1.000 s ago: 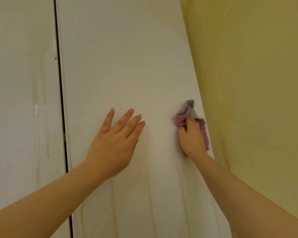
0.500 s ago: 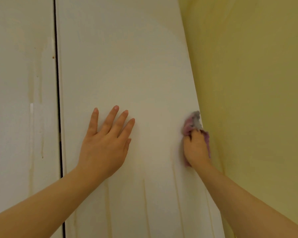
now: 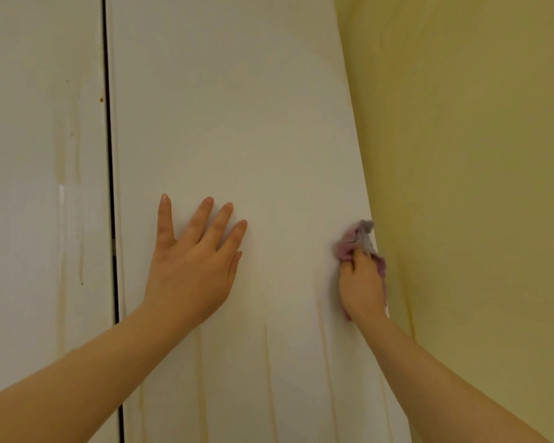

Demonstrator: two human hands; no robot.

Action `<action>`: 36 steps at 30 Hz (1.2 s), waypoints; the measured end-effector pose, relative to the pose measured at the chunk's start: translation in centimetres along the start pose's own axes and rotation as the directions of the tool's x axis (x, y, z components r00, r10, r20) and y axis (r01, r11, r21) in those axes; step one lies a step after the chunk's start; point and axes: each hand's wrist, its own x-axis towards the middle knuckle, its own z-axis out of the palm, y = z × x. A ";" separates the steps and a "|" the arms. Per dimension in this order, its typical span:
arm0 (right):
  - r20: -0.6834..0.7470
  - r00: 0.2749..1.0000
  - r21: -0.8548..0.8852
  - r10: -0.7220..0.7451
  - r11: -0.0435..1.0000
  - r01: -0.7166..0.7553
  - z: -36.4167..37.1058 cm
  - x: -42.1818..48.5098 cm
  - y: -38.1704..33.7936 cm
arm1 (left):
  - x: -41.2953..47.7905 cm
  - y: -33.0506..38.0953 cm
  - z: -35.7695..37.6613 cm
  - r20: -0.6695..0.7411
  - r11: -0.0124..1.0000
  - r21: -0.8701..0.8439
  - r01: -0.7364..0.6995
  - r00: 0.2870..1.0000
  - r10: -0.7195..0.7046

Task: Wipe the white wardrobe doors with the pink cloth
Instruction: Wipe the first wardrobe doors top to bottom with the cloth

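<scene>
Pink cloth, bunched with a grey patch, sat at the outer edge of the right wardrobe door, gripped in our right hand. Our left hand pressed flat on that streaked door, fingers spread.

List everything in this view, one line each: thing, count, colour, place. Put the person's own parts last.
White flat wardrobe doors: two, white; left door at the left edge, right door in the middle.
Dark vertical gap: one, black, between the two doors.
Drip streaks: several, yellowish-brown, running down both doors.
Plain yellow wall: one, yellow, right of the right door.
Crumpled pink cloth: one, pink with a grey patch, at the right door's right edge.
Left hand: one, flat on the right door, fingers spread.
Right hand: one, grips the cloth against the right door.
</scene>
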 end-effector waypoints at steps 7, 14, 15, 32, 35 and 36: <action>-0.048 0.997 0.036 0.062 0.998 -0.060 -0.2 -0.2 1.1 | 0.0 0.2 0.8 -0.087 0.999 -0.001 -0.032 0.996 0.031; -0.032 0.991 0.105 0.129 0.987 -0.126 0.0 -0.8 -0.6 | 0.0 -0.1 1.0 -0.131 0.999 0.011 -0.035 0.991 0.036; -0.037 0.996 0.112 0.083 0.991 -0.079 0.3 -1.2 -1.3 | 0.0 0.0 1.0 -0.133 1.000 0.006 -0.030 0.991 0.031; 0.032 0.998 0.053 -0.063 0.997 0.061 1.1 -2.4 -4.5 | 0.1 -0.2 0.0 -0.081 1.000 0.018 -0.012 0.997 0.013; 0.125 0.938 0.064 -0.324 0.946 0.319 2.3 -5.3 -4.8 | -0.7 -0.8 -0.8 -0.092 1.000 -0.001 0.014 0.996 -0.014; 0.128 0.932 0.064 -0.338 0.941 0.333 2.2 -5.1 -4.8 | -1.1 -1.1 -1.0 -0.094 1.000 0.002 0.014 0.995 -0.013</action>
